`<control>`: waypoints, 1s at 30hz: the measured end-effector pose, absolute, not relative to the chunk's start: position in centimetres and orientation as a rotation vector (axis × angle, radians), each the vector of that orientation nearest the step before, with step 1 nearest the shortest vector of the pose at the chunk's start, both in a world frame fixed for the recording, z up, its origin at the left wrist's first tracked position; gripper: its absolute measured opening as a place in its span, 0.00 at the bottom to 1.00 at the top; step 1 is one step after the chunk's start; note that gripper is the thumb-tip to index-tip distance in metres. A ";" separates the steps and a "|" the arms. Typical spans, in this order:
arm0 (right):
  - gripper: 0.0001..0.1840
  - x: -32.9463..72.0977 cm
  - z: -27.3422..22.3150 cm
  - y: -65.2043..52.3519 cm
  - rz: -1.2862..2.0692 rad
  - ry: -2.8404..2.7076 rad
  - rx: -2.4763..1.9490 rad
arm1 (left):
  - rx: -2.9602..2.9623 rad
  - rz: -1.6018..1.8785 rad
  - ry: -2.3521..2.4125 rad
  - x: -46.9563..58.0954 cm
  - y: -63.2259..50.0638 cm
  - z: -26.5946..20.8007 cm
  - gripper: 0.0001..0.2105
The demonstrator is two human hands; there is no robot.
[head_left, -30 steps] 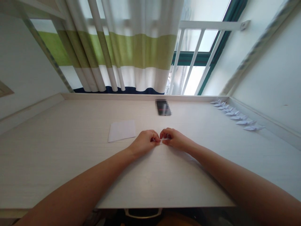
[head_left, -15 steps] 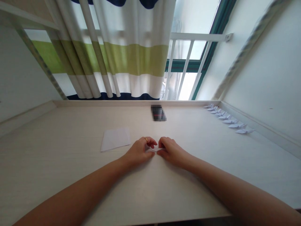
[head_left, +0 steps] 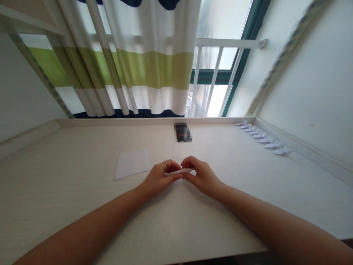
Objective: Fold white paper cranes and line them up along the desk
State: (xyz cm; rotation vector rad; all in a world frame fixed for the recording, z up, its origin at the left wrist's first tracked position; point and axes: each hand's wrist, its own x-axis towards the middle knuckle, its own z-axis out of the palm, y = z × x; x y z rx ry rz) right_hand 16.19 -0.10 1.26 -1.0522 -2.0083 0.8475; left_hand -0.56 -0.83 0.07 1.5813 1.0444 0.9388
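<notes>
Between my two hands is a small piece of folded white paper (head_left: 180, 171), mostly covered by the fingers. My left hand (head_left: 161, 173), with a ring on one finger, pinches its left part between thumb and fingers. On the other side my right hand (head_left: 200, 173) grips the right part, its thumb meeting the left thumb at the near edge. The exact folds are too small to make out. Left of my left hand, white paper sheets (head_left: 131, 164) lie flat on the pale table (head_left: 176, 228).
Several folded white paper cranes (head_left: 266, 140) stand in a row along the right side. A dark, blurred-out object (head_left: 182, 132) lies at the back middle. Behind the table's raised back edge (head_left: 124, 122) hang a striped curtain (head_left: 157, 70) and a white railing (head_left: 230, 43).
My hands have drawn closer together and tilted the folded paper, so more of its long edge shows. The whole view has shifted slightly; the sheets and cranes stay put.
</notes>
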 end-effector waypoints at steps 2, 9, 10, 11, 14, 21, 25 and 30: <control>0.11 16.2 1.1 0.2 0.991 -1.843 -0.988 | 1.454 0.991 1.015 -0.5 -0.6 -0.1 0.10; 0.17 15.9 0.6 0.9 1.222 -1.563 -0.854 | 1.151 1.094 1.021 -0.4 -0.4 -0.2 0.13; 0.16 15.8 0.6 0.8 1.239 -1.569 -0.866 | 1.132 1.102 1.025 -0.4 -0.4 -0.1 0.13; 0.14 15.7 0.5 0.8 1.249 -1.592 -0.891 | 1.113 1.108 1.032 -0.4 -0.4 -0.1 0.13; 0.07 15.4 0.5 0.7 1.221 -1.719 -1.001 | 1.070 1.148 1.053 -0.3 -0.5 0.0 0.13; 0.04 15.3 1.1 0.3 1.014 -1.863 -1.070 | 0.922 1.183 0.977 0.0 -0.5 0.4 0.11; 0.04 15.2 1.4 0.0 0.987 -1.887 -1.044 | 0.844 1.125 0.942 0.0 -0.7 0.6 0.12; 0.05 15.3 1.6 -0.2 1.010 -1.874 -1.038 | 0.857 1.103 0.891 0.0 -0.9 0.6 0.12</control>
